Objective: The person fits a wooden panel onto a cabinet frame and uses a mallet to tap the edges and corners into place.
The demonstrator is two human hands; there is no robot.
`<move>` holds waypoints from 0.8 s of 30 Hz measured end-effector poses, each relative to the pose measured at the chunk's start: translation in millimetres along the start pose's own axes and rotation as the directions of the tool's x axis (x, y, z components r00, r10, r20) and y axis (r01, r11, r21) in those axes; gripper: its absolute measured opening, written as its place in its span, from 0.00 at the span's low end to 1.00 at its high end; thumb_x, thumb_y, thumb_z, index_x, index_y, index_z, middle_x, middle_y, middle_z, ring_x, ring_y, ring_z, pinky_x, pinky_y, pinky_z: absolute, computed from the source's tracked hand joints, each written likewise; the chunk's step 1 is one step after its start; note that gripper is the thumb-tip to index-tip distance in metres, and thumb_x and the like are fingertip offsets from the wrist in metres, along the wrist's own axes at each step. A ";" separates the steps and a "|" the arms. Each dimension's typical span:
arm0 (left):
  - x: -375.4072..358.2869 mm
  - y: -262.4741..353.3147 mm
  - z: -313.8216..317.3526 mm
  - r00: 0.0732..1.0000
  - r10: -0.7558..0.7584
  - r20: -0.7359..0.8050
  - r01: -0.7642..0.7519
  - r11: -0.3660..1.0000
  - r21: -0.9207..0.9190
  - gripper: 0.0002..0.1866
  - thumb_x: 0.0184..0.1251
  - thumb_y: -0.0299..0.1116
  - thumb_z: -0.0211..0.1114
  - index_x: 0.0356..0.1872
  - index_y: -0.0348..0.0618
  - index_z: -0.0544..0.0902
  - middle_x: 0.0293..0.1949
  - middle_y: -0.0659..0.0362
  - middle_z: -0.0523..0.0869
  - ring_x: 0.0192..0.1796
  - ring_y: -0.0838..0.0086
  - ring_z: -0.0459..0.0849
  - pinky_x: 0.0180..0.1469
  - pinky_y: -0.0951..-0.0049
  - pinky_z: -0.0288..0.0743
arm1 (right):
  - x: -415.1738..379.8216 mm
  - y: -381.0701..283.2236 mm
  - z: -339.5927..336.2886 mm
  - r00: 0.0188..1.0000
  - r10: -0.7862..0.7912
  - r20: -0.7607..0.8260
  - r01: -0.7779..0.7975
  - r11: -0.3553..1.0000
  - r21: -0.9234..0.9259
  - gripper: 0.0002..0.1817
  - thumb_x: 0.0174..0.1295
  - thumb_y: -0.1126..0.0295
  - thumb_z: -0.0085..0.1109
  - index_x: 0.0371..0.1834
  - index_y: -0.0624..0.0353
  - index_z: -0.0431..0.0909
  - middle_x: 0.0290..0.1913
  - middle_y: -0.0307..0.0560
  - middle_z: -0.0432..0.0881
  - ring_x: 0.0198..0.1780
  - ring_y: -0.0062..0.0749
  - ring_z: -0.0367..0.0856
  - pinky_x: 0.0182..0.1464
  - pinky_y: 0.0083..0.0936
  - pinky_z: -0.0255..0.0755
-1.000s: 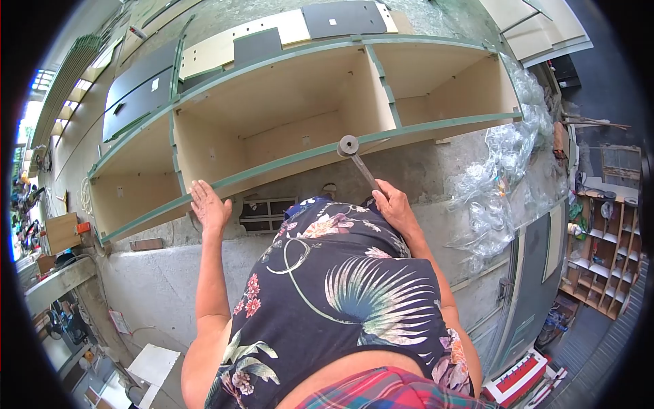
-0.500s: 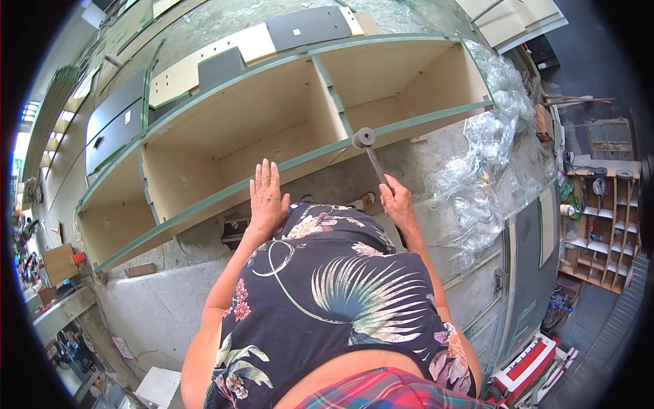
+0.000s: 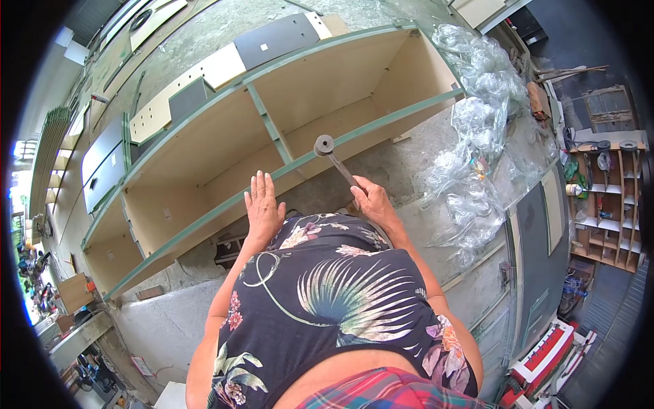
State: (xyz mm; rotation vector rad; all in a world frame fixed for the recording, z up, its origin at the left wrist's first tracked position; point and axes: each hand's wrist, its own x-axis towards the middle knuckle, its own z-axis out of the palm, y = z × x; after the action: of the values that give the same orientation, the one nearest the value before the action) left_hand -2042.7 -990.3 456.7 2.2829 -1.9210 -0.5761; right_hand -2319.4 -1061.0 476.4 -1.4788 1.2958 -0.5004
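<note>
From the head camera, looking down: the right hand [image 3: 371,202] is wrapped tight around the handle of a grey metal hammer with a round head [image 3: 325,145]. The hammer head is up by the green front edge of the long pale wooden cabinet with green edges [image 3: 300,102], right where the upright green-edged divider board [image 3: 267,124] meets that edge. I cannot tell if the head touches the wood.

The left hand [image 3: 262,208] is flat and spread wide, fingers [image 3: 259,183] pointing up, pressed near the same green edge, just beside the hammer.

The cabinet lies on its back on the rough grey concrete floor [image 3: 415,157], open side up. A heap of clear crinkly plastic wrap [image 3: 477,123] lies to the right of it.

To do this well, I think the flat hand should hold the cabinet steady but stay off the spot being hit. Small, straight taps on the joint are best, because the green edge could dent. Keep the fingers back from the hammer head.
</note>
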 end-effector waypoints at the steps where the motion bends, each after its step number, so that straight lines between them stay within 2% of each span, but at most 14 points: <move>1: 6.0 10.2 2.5 1.000 0.024 -0.011 -0.024 1.000 0.003 0.45 0.57 0.36 0.67 0.73 0.37 0.53 0.76 0.47 0.49 0.78 0.53 0.46 0.73 0.44 0.46 | 2.0 2.5 -7.8 1.000 -0.007 -0.017 0.007 1.000 -0.001 0.17 0.67 0.66 0.53 0.56 0.62 0.75 0.23 0.52 0.74 0.26 0.35 0.74 0.35 0.32 0.71; 9: 50.1 81.9 28.0 0.999 0.041 -0.001 -0.041 0.998 0.050 0.46 0.56 0.36 0.67 0.74 0.37 0.53 0.76 0.47 0.49 0.78 0.53 0.46 0.73 0.44 0.46 | 13.1 21.0 -72.9 0.998 0.025 -0.052 -0.027 0.999 -0.036 0.17 0.67 0.65 0.53 0.55 0.62 0.75 0.26 0.59 0.77 0.28 0.44 0.77 0.37 0.35 0.72; 12: 59.5 94.6 40.3 1.000 -0.010 0.005 0.010 0.996 0.087 0.47 0.56 0.38 0.68 0.74 0.36 0.52 0.76 0.46 0.49 0.78 0.52 0.46 0.73 0.43 0.45 | 15.3 32.4 -84.0 0.996 -0.071 -0.062 0.068 0.996 -0.049 0.17 0.67 0.65 0.53 0.55 0.61 0.75 0.28 0.61 0.78 0.30 0.51 0.78 0.38 0.37 0.72; 13: 60.9 97.7 42.6 0.999 -0.032 -0.011 0.033 0.995 0.092 0.47 0.56 0.39 0.68 0.74 0.36 0.52 0.76 0.46 0.49 0.78 0.52 0.46 0.73 0.43 0.45 | 14.5 31.4 -89.7 1.000 -0.016 -0.025 0.015 0.999 -0.039 0.17 0.68 0.64 0.53 0.55 0.62 0.75 0.29 0.62 0.79 0.32 0.57 0.78 0.39 0.38 0.72; 15: 64.4 107.2 43.2 0.996 -0.083 -0.034 0.085 0.992 0.092 0.47 0.56 0.39 0.67 0.74 0.35 0.51 0.76 0.46 0.49 0.78 0.52 0.46 0.73 0.42 0.45 | 15.0 38.3 -95.6 0.999 -0.024 -0.038 0.023 1.000 -0.015 0.17 0.68 0.65 0.53 0.55 0.63 0.75 0.29 0.61 0.79 0.33 0.56 0.78 0.40 0.38 0.72; 19: 72.3 124.5 49.6 0.997 -0.047 -0.061 0.051 0.996 0.069 0.47 0.56 0.39 0.67 0.74 0.35 0.51 0.76 0.46 0.49 0.78 0.52 0.46 0.73 0.42 0.44 | 16.6 46.5 -112.2 0.987 -0.110 -0.120 0.112 0.994 0.002 0.17 0.68 0.65 0.53 0.54 0.64 0.75 0.27 0.60 0.78 0.30 0.51 0.79 0.38 0.38 0.72; 22: 81.4 141.4 52.4 0.998 -0.013 -0.054 0.016 0.998 0.068 0.47 0.56 0.39 0.67 0.73 0.35 0.52 0.76 0.46 0.49 0.78 0.53 0.46 0.73 0.42 0.44 | 20.4 48.2 -126.5 0.993 0.008 -0.116 -0.008 1.000 -0.002 0.16 0.68 0.65 0.53 0.54 0.64 0.75 0.24 0.57 0.77 0.27 0.45 0.79 0.36 0.36 0.73; 24: 86.4 153.9 51.8 0.999 0.008 -0.049 -0.005 0.998 0.064 0.47 0.56 0.39 0.67 0.73 0.35 0.52 0.76 0.46 0.50 0.78 0.53 0.46 0.73 0.42 0.44 | 22.9 52.7 -133.4 0.990 -0.012 -0.141 0.012 1.000 -0.006 0.16 0.68 0.65 0.53 0.54 0.63 0.76 0.23 0.56 0.77 0.26 0.43 0.79 0.35 0.36 0.73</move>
State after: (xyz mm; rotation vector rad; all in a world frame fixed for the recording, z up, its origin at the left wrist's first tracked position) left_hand -2192.3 -1095.8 438.7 2.3048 -1.9510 -0.4594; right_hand -2446.6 -1130.7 470.0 -1.4778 1.3999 -0.6196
